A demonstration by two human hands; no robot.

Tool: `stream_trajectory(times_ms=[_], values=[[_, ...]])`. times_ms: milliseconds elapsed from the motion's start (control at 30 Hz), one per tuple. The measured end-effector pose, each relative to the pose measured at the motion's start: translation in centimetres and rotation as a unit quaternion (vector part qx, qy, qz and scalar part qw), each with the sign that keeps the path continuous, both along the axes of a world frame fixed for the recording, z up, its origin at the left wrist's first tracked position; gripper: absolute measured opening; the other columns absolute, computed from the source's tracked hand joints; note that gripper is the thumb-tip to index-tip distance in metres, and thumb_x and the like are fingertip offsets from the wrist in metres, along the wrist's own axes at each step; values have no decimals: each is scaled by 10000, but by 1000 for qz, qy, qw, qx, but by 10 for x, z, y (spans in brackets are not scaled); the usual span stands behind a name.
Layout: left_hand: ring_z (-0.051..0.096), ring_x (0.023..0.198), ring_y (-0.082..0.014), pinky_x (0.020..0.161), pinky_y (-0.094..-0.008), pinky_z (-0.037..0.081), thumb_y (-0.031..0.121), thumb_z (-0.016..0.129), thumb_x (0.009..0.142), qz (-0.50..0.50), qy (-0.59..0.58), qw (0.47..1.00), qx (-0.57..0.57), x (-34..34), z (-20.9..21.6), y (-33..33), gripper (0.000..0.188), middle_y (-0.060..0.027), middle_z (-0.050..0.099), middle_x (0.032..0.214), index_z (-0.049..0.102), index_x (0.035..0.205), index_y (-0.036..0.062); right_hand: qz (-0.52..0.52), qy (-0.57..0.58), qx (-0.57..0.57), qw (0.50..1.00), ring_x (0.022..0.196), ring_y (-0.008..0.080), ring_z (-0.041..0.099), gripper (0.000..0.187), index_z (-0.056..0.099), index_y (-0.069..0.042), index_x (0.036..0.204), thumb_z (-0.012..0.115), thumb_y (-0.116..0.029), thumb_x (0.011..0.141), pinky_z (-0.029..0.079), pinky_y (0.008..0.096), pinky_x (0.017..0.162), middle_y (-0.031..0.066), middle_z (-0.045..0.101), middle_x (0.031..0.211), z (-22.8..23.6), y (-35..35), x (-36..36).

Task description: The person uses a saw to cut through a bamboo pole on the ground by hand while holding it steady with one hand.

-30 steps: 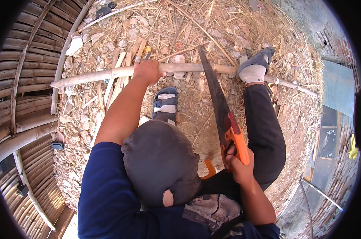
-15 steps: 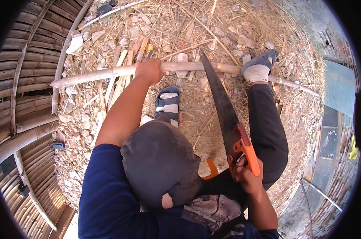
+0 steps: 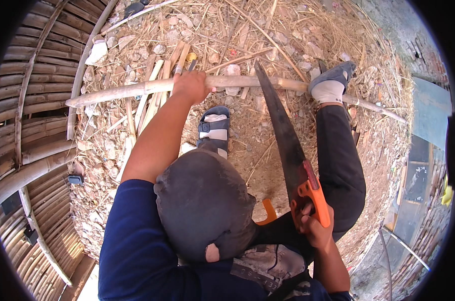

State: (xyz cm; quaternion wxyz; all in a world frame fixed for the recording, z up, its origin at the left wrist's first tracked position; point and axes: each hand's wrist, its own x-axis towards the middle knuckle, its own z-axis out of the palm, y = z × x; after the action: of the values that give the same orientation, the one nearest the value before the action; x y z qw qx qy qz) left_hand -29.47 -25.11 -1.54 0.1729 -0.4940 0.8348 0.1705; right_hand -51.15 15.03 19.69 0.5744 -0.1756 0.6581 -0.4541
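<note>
A long pale bamboo pole [image 3: 112,94] lies crosswise in front of me, above the littered ground. My left hand [image 3: 190,88] is closed around it left of its middle. The handsaw [image 3: 282,128] has a dark blade and an orange handle, which my right hand [image 3: 315,224] grips near my right knee. Its blade points away from me, with the tip over the pole; whether it touches the pole I cannot tell. My right sandalled foot [image 3: 332,83] rests on the pole's right part. My other sandalled foot [image 3: 214,129] is on the ground, nearer than the pole.
Split bamboo strips [image 3: 154,95] lie under and beside the pole, among stones and straw. A slatted bamboo wall [image 3: 41,80] rises at the left. A curved orange piece [image 3: 267,212] shows beside my lap. Grey-blue panels [image 3: 428,108] stand at the right.
The whole view has shifted very slightly. Both hands keep their hold, and the saw stays in nearly the same place over the pole.
</note>
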Motion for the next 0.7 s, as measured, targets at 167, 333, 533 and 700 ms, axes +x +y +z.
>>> stream_trajectory(times_ms=[167,333,533,700], values=[[544,1352,-300,1126,-568,365,606,602,984,-2,-4,1000,-1,-1,1,1,627,-109,634,1379,597,1355,100,27,14,-4,1000,539,107,527,123,548,3,941,610,-17,836,517,262,654,73,577,785,-14,-21,2],[549,1339,-303,1123,-564,368,592,605,987,5,-8,1000,-2,0,3,2,611,-109,634,1367,599,1349,100,3,-21,4,1000,561,107,540,96,552,18,935,576,0,844,508,259,644,62,575,776,-24,-36,-1],[550,1336,-312,1121,-561,371,580,608,989,-2,22,1000,-20,2,-1,7,598,-113,632,1363,601,1345,99,25,-21,8,999,571,113,555,92,567,10,933,580,29,844,516,268,672,59,585,810,2,-43,11],[542,1347,-312,1129,-572,361,582,599,995,-2,-7,1000,1,-4,1,2,599,-119,627,1375,597,1352,101,53,47,19,997,595,108,571,116,579,0,946,615,22,838,511,273,663,60,600,844,-29,-27,6]])
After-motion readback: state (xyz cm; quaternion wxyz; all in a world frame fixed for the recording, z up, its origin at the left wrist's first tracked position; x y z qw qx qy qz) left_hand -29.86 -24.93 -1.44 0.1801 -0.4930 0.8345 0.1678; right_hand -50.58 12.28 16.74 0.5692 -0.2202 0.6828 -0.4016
